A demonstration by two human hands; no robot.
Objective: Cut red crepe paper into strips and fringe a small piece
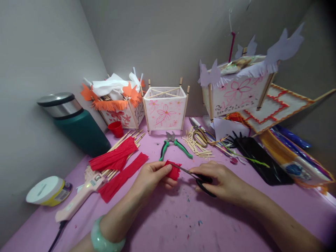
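Note:
Between thumb and fingers, my left hand pinches a small folded piece of red crepe paper above the purple table. My right hand grips black-handled scissors, whose blades point left and lie across the top of the red piece. Long red crepe strips rest to the left of my left hand, some on top of thin wooden sticks. Green-handled pliers lie open just beyond both hands.
Decorated box lanterns stand along the back. A teal bottle, a white-lidded tub and a pink glue gun are at left. Short sticks, gold-handled scissors, a black phone and plastic packets lie at right.

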